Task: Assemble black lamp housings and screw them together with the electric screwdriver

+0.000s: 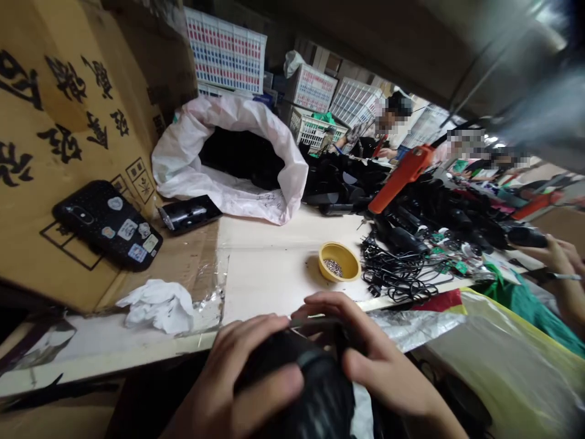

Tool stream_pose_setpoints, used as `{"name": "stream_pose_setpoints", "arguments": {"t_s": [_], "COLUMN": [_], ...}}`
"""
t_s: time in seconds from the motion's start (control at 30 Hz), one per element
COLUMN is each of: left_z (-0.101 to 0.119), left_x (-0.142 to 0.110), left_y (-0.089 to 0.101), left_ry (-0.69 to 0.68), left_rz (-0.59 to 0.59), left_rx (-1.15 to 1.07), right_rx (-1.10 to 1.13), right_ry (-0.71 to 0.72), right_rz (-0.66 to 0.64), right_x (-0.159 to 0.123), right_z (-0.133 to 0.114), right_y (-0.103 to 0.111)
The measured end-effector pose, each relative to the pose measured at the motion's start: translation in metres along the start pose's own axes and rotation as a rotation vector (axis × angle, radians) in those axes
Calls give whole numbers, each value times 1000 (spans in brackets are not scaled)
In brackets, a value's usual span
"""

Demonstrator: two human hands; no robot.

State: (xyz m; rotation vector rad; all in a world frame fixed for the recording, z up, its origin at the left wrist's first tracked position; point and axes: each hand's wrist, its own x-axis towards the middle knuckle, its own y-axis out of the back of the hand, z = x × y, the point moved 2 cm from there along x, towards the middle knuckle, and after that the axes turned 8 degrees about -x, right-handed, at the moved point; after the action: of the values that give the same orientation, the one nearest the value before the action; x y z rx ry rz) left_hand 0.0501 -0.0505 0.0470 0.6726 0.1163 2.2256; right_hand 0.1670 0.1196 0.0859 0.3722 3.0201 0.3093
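Note:
At the table's front edge I hold a black, shiny, rounded object (315, 384) between both hands; blur hides its exact kind. My left hand (242, 372) wraps over its left side, with the thumb lying across it. Curved round the far right side is my right hand (375, 347), its fingers at a thin grey edge and its thumb against the object. Something whitish shows below the right hand. Just beyond the hands stands a yellow bowl (351, 265) with small metal screws (333, 267) in it.
Left are a cardboard box (105, 73), a stickered phone (114, 222), crumpled tissue (159, 306) and a small black glossy part (192, 214). Behind lies an open white sack (178, 164). Right are black cables (388, 274), an orange-handled tool (400, 180) and a co-worker's hand (555, 256).

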Motion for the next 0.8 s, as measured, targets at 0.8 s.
{"name": "stream_pose_setpoints", "arguments": {"t_s": [0.8], "left_z": [-75], "left_x": [68], "left_y": [-4], "left_ry": [157], "left_rz": [381], "left_rx": [39], "right_rx": [-1405], "right_ry": [-554], "right_rz": [155], "right_x": [106], "right_z": [52], "right_y": [101]}}
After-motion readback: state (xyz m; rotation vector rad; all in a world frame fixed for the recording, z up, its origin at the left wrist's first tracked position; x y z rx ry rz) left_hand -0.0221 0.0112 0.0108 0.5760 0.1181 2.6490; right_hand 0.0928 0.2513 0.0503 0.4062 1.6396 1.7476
